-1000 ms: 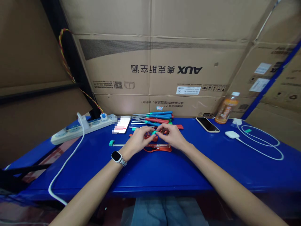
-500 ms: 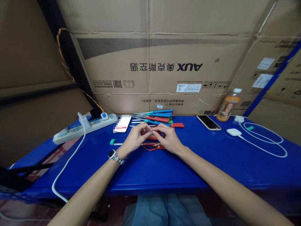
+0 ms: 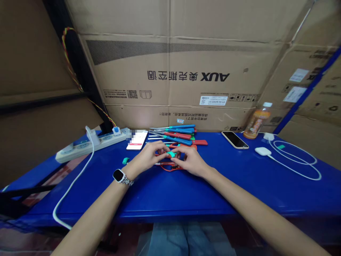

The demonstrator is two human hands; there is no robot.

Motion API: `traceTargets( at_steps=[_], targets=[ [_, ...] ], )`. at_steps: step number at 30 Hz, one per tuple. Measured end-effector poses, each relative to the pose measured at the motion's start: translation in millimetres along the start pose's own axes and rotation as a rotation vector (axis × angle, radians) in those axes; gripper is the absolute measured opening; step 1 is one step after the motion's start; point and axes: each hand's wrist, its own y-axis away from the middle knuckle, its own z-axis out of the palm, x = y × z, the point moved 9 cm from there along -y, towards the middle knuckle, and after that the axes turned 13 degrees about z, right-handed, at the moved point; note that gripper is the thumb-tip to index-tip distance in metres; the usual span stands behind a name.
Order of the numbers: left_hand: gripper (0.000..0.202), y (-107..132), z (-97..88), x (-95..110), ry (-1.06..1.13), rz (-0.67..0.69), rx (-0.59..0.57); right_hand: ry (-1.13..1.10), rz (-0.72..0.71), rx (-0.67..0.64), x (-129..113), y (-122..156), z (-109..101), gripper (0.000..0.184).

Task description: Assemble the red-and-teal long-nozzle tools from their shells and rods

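Blue table point(image 3: 170, 195) under tool pile point(image 3: 178, 136). Red-framed tool point(image 3: 178, 168) on near side of pile, partly hidden by hands. Left hand point(image 3: 149, 157), right hand point(image 3: 194, 161) also near side of pile. Green piece point(image 3: 172, 154) just nearer than pile, between both hands' fingertips; thumbs and fingers nearly closed, pinching it from either side.

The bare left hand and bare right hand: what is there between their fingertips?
In the head view, a small, curved, bright green piece is held between the left hand and the right hand; its material is unclear.
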Motion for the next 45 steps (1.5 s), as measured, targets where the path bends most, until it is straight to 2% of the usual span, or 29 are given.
traceTargets(
  at_steps=[3,7,9,13,16,20,37,45],
  targets=[
    [0.016,0.7,2.8,3.6,-0.050,0.028,-0.066,0.113,-0.024,-0.002,-3.5,2.1,1.9,0.017],
    [0.014,4.9,5.9,2.5,0.023,-0.048,-0.140,0.319,-0.075,0.010,-12.7,11.7,-2.2,0.027],
    [0.013,8.2,8.9,0.3,0.069,-0.088,-0.179,0.442,-0.132,0.021,-15.7,19.7,-6.3,0.025],
    [0.010,12.4,16.2,-3.4,0.091,-0.122,-0.234,0.599,-0.282,-0.048,-15.2,37.3,-5.0,0.025],
    [0.009,13.5,20.5,-6.1,0.086,-0.151,-0.252,0.615,-0.318,-0.073,-12.5,43.3,-3.5,0.027],
    [0.010,12.5,21.6,-5.3,-0.004,-0.125,-0.272,0.606,-0.333,-0.076,-13.7,45.0,-0.2,0.024],
    [0.014,14.4,29.2,-1.1,-0.135,-0.107,-0.335,0.540,-0.263,-0.090,-10.3,44.2,-0.9,0.022],
    [0.008,14.4,33.1,-3.9,-0.075,-0.102,-0.276,0.543,-0.239,-0.124,-9.7,44.2,-0.9,0.023]
  ],
)
